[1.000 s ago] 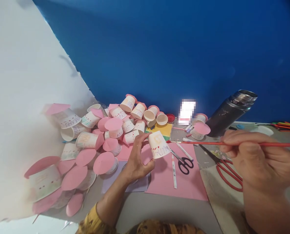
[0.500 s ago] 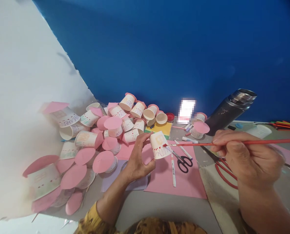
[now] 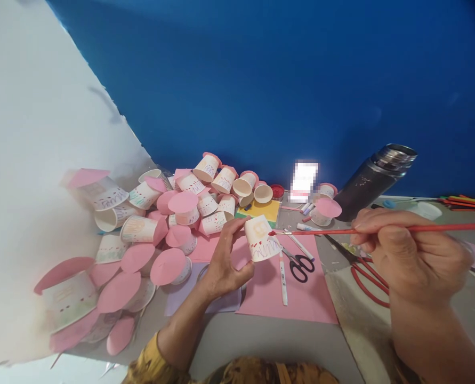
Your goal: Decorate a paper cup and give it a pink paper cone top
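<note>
A white paper cup (image 3: 260,246), upside down and slightly tilted, is gripped between the thumb and fingers of my left hand (image 3: 227,261). Its side bears an orange square drawing, a band of red dabs and purple scribbles near the rim. My right hand (image 3: 411,253) pinches a thin red-handled paintbrush (image 3: 325,232) held almost level. The brush's red-loaded tip is at the cup's right side, above the purple scribbles; whether it touches cannot be told. Pink paper (image 3: 289,293) lies under the cup, with black-handled scissors (image 3: 299,265) and a white marker (image 3: 283,282) on it.
Many decorated cups with pink paper discs (image 3: 169,265) are heaped at left. A dark thermos (image 3: 375,184) leans before the blue wall, beside a bright phone screen (image 3: 303,181). Red-handled scissors (image 3: 369,288) lie below my right hand. An open red paint pot (image 3: 277,191) stands behind.
My right hand brought the brush tip leftward onto the cup's red band, then lifted it slightly. More red dabs show on the cup. My left hand stays nearly still.
</note>
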A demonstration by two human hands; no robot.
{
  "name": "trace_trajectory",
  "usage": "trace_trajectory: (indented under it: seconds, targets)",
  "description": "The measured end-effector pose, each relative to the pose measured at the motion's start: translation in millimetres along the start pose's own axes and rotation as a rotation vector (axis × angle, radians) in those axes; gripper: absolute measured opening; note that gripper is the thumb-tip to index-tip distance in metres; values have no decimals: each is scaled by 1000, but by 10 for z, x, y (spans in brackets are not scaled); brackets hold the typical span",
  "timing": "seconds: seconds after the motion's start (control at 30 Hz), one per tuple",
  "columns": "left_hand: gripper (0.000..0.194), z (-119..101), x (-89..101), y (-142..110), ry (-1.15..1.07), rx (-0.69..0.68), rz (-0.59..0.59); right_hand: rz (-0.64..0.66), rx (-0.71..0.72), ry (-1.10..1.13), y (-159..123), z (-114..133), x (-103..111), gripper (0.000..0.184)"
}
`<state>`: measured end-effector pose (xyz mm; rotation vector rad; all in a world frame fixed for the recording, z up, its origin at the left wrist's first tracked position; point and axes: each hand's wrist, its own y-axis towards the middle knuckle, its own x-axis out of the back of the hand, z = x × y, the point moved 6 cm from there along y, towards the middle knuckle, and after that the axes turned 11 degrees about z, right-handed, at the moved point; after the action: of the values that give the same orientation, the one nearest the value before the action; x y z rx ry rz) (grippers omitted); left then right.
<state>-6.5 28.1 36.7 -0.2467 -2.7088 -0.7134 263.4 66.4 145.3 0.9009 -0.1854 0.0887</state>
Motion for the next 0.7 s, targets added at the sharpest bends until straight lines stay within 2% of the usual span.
trace_trajectory:
  seconds: [0.27,0.47,0.7]
  targets:
    - [84,28,-7,-11,-88,16,-8,81,43,17,13,14,-22,21]
    - [76,57,17,-17,-166,29,-43,-49,-22,24,-10,-15,53,20]
    - [74,49,9,-22,-182,33,-50,-49,-10,38,-12,4,39,20]
